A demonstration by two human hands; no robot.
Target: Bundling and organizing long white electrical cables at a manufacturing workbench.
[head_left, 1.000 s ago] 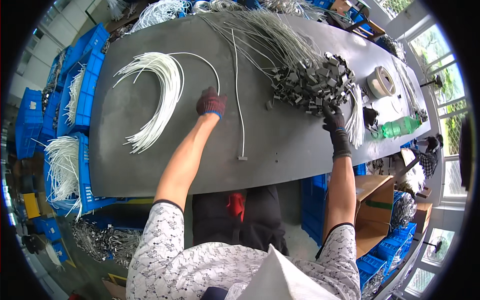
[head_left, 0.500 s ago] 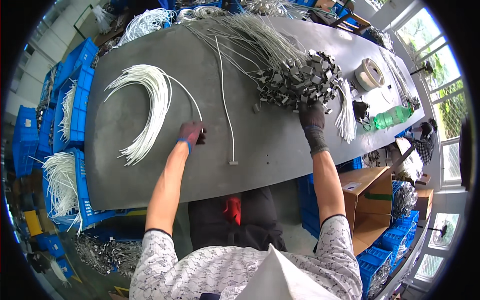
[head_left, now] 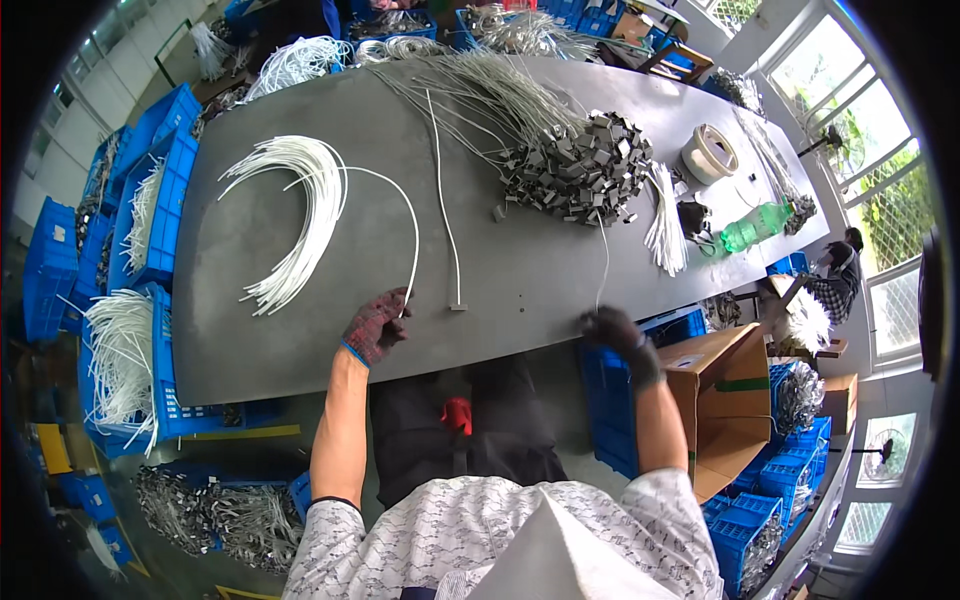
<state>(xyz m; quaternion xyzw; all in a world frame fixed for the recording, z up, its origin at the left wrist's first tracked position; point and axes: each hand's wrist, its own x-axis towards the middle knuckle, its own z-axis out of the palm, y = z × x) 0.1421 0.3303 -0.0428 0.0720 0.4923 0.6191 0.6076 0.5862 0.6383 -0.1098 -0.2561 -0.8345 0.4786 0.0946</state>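
My left hand [head_left: 378, 326], in a dark red and grey glove, pinches the near end of a white plastic sleeve [head_left: 413, 215]. That sleeve curves away to a curled bundle of white sleeves [head_left: 318, 205] on the table. At the near table edge my right hand [head_left: 618, 332], in a dark glove and blurred, is closed on a thin wire [head_left: 605, 262]. This wire stretches back to a heap of small grey metal blocks [head_left: 580, 175]; its held end is hidden in my fingers. Between my hands lies a straight white sleeve [head_left: 444, 200] with a grey block [head_left: 458, 307] at its near end.
Long thin wires [head_left: 500, 95] fan out behind the heap. To the right are a short white bundle [head_left: 665, 225], a round tub [head_left: 710, 153] and a green bottle [head_left: 755, 228]. Blue crates [head_left: 160, 350] flank the table [head_left: 250, 365]; a cardboard box [head_left: 720, 410] stands near my right forearm.
My right hand has drawn back from the block heap toward me, bringing a wire out taut. My left hand has moved slightly nearer, pulling the white sleeve's end along.
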